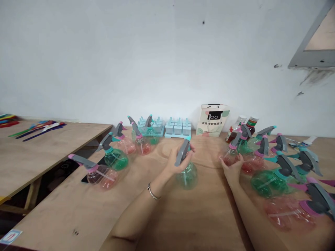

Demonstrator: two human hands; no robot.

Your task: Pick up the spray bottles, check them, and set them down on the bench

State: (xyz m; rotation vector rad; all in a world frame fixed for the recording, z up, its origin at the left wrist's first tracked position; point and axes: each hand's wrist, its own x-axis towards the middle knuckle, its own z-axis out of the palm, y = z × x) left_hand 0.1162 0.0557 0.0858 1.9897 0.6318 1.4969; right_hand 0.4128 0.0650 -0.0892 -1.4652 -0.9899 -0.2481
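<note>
My left hand (180, 158) is wrapped round the neck of a green spray bottle (187, 177) with a grey trigger head, in the middle of the table. On the right, my right hand (232, 166) has its fingers closed round the lower body of a pink spray bottle (229, 153). Beside that hand stand several more spray bottles, among them a green one (269, 183) and a pink one (290, 212). At the left is another group, with a green bottle (116, 158) and a pink bottle (103, 177) near a dark flat object (85, 178).
Light blue ice-pop moulds (178, 129) and a paper bag (212, 120) stand along the wall. Two jars (251, 124) with labels are at the back right. Coloured strips (43, 129) lie on a second table (52, 150), across a gap.
</note>
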